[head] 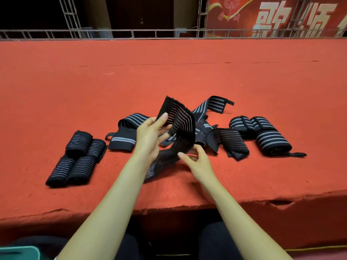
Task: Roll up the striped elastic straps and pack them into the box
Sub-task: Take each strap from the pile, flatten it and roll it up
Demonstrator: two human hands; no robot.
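A black elastic strap with thin pale stripes (183, 126) is lifted above the red surface, curving up and over. My left hand (150, 134) pinches its upper part between thumb and fingers. My right hand (195, 158) holds the strap's lower edge with curled fingers. The strap's tail trails down toward me between my forearms. Several rolled thin-striped straps (78, 156) lie at the left. Rolled wide-striped straps (262, 134) lie at the right. Loose unrolled straps (212, 107) are heaped behind my hands. No box is in view.
The red carpeted platform (169, 76) stretches far back to a metal truss rail (131, 33) and a red banner (281, 15). Its frayed front edge (187, 207) runs just above my knees. A teal object (18, 253) shows at the bottom left.
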